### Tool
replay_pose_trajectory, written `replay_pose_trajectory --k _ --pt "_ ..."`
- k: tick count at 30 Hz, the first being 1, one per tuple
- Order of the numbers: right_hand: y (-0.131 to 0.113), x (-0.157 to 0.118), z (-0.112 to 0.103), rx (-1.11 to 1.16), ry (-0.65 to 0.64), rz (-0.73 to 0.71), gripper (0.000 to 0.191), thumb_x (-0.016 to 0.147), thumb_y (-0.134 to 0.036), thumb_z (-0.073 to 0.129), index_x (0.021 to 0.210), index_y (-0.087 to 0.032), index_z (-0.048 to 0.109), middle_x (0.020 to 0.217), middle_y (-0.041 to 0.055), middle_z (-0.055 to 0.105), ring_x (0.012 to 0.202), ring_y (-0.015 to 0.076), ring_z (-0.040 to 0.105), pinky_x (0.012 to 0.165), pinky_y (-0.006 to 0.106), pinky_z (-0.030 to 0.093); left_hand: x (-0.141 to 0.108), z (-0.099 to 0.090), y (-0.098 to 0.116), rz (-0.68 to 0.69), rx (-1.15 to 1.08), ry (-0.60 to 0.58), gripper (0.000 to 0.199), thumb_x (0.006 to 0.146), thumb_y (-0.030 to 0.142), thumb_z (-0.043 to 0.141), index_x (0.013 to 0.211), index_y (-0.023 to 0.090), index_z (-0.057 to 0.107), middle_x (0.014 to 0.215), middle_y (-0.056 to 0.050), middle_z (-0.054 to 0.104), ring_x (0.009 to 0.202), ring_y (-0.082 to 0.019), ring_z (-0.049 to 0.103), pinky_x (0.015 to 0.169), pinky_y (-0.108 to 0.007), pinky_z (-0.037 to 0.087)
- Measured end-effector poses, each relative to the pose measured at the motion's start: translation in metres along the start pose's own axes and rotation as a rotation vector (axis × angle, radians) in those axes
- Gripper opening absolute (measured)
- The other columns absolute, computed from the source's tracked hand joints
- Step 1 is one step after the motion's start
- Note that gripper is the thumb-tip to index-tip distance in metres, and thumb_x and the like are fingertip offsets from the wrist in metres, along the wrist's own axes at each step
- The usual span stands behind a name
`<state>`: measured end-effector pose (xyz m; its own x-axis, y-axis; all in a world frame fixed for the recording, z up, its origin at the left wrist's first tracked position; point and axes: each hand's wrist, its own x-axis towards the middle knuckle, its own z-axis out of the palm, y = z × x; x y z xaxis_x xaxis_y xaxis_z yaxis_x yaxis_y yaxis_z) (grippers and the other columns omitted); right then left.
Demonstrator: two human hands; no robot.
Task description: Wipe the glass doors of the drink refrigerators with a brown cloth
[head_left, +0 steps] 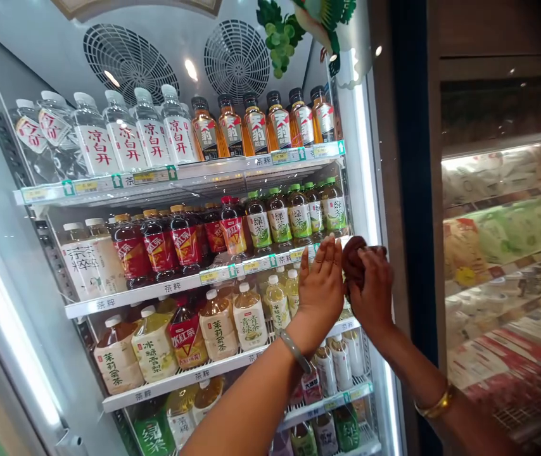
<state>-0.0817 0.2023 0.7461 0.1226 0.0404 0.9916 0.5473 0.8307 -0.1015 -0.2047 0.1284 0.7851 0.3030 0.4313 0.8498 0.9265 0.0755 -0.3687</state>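
My left hand [320, 288] lies flat toward the glass door [232, 183] of a drinks cooler, fingers stretched out and pointing up, with a grey bangle [293, 350] on the wrist. Just to its right, my right hand [374, 294] grips a bunched dark brown cloth [353, 254] against the door near its right edge. The fingers curl round the cloth, and part of it is hidden behind them. A gold bangle [434, 405] circles the right wrist. Behind the hands, green-capped tea bottles [299, 218] stand on a cooler shelf.
Clear water bottles [142, 136] and amber drink bottles [254, 126] fill the top shelf. Red-label tea bottles [185, 240] stand lower. A green grape decoration [280, 47] is at the top. Right of a dark frame [406, 158] is another cooler [503, 228] with packaged goods.
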Motion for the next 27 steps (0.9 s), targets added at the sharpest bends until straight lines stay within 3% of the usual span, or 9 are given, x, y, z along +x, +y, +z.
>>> replay_pose_trajectory --k 3,6,9,12,15,19,22,27 --pt "0.009 0.008 0.0 0.008 -0.074 -0.119 0.063 0.098 -0.017 0.06 0.158 -0.027 0.044 0.152 0.0149 0.059 0.156 0.0317 0.045 0.126 0.061 0.046 0.006 0.002 0.005 -0.004 0.024 -0.04 0.064 0.106 0.019 0.035 0.169 0.01 0.028 0.177 -0.007 0.02 0.169 -0.02 0.007 0.136 -0.061 0.0" --pt "0.04 0.035 -0.008 -0.004 -0.125 -0.211 0.056 0.097 -0.018 0.063 0.15 -0.034 0.054 0.148 0.0067 0.064 0.155 0.0278 0.047 0.128 0.054 0.045 0.01 0.004 0.006 0.004 0.027 -0.032 0.066 0.104 0.015 0.036 0.169 0.008 0.026 0.177 -0.011 0.021 0.168 -0.021 0.005 0.133 -0.064 -0.006" --pt "0.065 0.039 -0.017 -0.069 -0.07 -0.147 0.059 0.098 -0.015 0.058 0.154 -0.029 0.051 0.151 0.0121 0.061 0.157 0.0324 0.044 0.126 0.063 0.045 0.01 0.01 0.007 0.041 0.015 0.009 0.072 0.099 0.01 0.04 0.169 0.007 0.026 0.176 -0.01 0.023 0.167 -0.02 0.003 0.133 -0.056 -0.011" --pt "0.062 0.018 -0.016 -0.123 0.019 -0.068 0.065 0.1 -0.014 0.052 0.162 -0.023 0.039 0.151 0.0203 0.058 0.16 0.0368 0.037 0.12 0.071 0.046 0.01 0.017 0.013 0.066 0.01 0.049 0.075 0.095 0.006 0.042 0.168 0.007 0.029 0.177 -0.008 0.024 0.167 -0.02 0.001 0.134 -0.053 -0.012" --pt "0.055 0.016 -0.008 -0.123 0.012 -0.116 0.065 0.101 -0.017 0.054 0.163 -0.026 0.039 0.149 0.0165 0.061 0.159 0.033 0.04 0.123 0.066 0.047 0.023 0.02 0.022 0.121 -0.014 0.067 0.073 0.095 0.007 0.043 0.167 0.006 0.032 0.177 -0.009 0.027 0.168 -0.019 0.004 0.137 -0.049 -0.004" --pt "0.076 0.064 -0.004 -0.111 -0.027 -0.165 0.058 0.101 -0.023 0.056 0.158 -0.029 0.047 0.15 0.0116 0.062 0.156 0.0286 0.044 0.129 0.057 0.044 0.069 0.015 0.032 0.146 -0.055 0.069 0.071 0.098 0.011 0.041 0.168 0.002 0.028 0.176 -0.015 0.029 0.169 -0.023 0.01 0.14 -0.051 0.007" --pt "0.096 0.086 -0.009 -0.123 -0.021 -0.114 0.055 0.101 -0.023 0.052 0.156 -0.026 0.049 0.154 0.0134 0.059 0.157 0.0306 0.043 0.129 0.06 0.042 0.099 0.011 0.036 0.202 -0.078 0.014 0.073 0.098 0.012 0.041 0.169 0.002 0.025 0.177 -0.015 0.025 0.169 -0.025 0.013 0.14 -0.055 0.012" --pt "0.088 0.052 -0.012 -0.124 0.027 -0.027 0.064 0.1 -0.023 0.05 0.163 -0.023 0.037 0.155 0.019 0.056 0.158 0.0361 0.04 0.121 0.07 0.046 0.097 0.012 0.039 0.283 -0.066 -0.028 0.066 0.104 0.019 0.039 0.167 0.005 0.031 0.175 -0.013 0.032 0.168 -0.024 0.021 0.139 -0.054 0.023"
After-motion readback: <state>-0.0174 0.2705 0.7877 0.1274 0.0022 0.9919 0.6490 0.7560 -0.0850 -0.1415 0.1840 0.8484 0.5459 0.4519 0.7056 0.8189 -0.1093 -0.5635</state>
